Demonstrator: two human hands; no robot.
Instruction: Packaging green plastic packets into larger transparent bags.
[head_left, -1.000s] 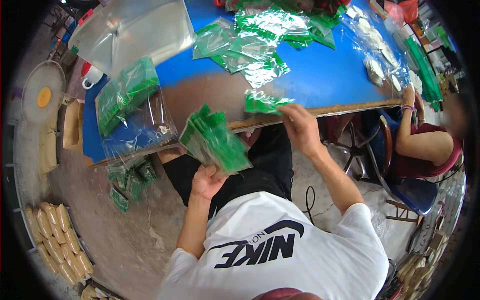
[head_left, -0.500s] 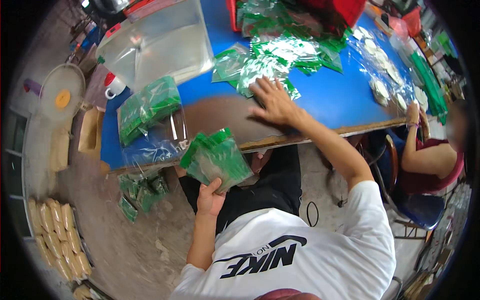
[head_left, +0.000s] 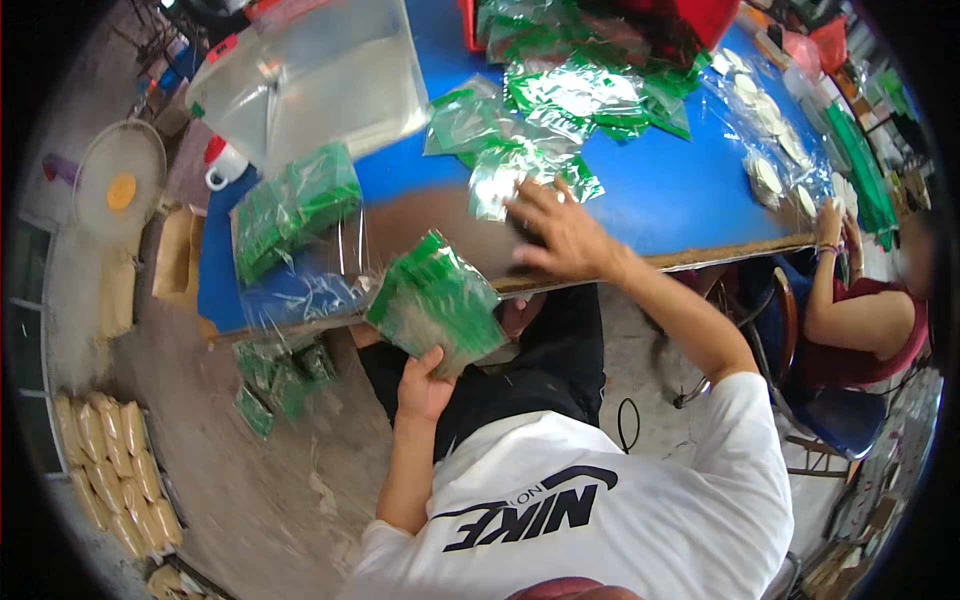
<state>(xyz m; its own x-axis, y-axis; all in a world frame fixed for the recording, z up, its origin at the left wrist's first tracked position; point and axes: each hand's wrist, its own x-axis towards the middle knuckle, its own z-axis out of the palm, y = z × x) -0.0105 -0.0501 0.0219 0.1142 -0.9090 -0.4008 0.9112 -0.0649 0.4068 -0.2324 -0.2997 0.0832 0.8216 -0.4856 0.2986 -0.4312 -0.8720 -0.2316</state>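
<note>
Left hand (head_left: 425, 388) gripping green packet stack (head_left: 440, 305) by lower edge, mid-frame — right hand (head_left: 568, 235) splayed, fingertips over shiny packet (head_left: 505, 175), upper centre.

A head-worn fisheye looks down over the table (head_left: 680, 200).

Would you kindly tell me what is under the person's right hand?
At the fingertips of the right hand shows a shiny packet, with a brown patch of tabletop beside it; whatever lies beneath the palm is covered.
</note>
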